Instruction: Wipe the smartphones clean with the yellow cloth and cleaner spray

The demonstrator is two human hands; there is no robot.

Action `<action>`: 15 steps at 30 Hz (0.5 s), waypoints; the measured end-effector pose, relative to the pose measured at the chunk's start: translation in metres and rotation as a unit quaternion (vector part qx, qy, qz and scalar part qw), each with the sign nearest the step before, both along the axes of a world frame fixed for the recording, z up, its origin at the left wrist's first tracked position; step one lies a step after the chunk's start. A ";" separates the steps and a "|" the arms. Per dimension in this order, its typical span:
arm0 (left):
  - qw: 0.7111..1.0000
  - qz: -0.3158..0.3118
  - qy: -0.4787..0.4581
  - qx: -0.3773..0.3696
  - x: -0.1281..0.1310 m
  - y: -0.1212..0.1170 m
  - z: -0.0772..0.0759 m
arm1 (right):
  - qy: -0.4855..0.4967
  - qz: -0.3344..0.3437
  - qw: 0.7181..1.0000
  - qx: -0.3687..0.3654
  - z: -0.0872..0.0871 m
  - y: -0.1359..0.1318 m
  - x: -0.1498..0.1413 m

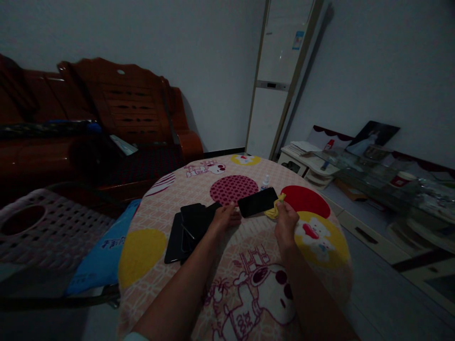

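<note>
1. Right at the centre, the right hand (pixel 287 219) is pinching a yellow cloth (pixel 272 213), its fingers clamping down on the bunched fabric
2. Across from it, the left hand (pixel 224 218) is reaching to the near-left end of a black phone (pixel 258 202), fingers sitting close together; whether they are actually gripping that edge, I cannot tell
3. The phone itself is lying between the two hands, dark face showing, the cloth meeting its right end; whether it is resting on the tabletop (pixel 152 208) or hovering just over it, I cannot make out
4. Here's the danger: if the left fingers are only brushing that edge, a firm push from the cloth could be sending the phone skidding or dropping
5. And a small white bottle (pixel 265 182) is standing just beyond the phone, so a careless swing of the far edge could be toppling it
6. Over on the left, dark devices (pixel 194 215) are lying in an overlapping pile beside the left forearm, and a dragging arm could be sliding them apart
7. Counting up, we're seeing two hands, one cloth, one phone between them, one bottle, at least three piled devices, overlap hiding the exact number, and, below the tabletop, one blue bag (pixel 103 255)
</note>
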State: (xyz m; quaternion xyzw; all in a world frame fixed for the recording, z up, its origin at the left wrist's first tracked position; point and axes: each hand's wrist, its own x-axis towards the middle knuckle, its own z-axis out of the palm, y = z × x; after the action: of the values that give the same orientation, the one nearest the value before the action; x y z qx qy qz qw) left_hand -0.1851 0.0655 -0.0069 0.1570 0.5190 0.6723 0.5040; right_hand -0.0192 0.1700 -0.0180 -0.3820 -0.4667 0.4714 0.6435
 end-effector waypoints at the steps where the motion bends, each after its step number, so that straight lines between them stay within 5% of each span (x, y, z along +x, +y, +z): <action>1: 1.000 -0.020 -0.023 -0.003 0.000 0.000 0.000 | -0.029 -0.014 0.999 0.029 0.002 -0.004 -0.001; 6: 0.979 -0.119 -0.159 0.039 0.005 -0.004 0.009 | -0.180 -0.021 0.963 0.198 0.017 -0.036 -0.010; 11: 0.969 -0.074 -0.220 0.087 0.003 -0.006 0.017 | -0.285 0.088 0.860 0.413 0.019 -0.065 -0.023; 15: 0.970 -0.064 -0.220 0.077 -0.006 -0.009 0.018 | -0.318 0.165 0.789 0.499 0.016 -0.073 -0.028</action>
State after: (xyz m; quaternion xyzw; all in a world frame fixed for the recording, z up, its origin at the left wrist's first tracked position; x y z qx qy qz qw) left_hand -0.1911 0.0565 0.0114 0.0765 0.3312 0.6944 0.6343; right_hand -0.0472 0.0973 -0.0020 -0.0533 -0.8713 0.1233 0.4721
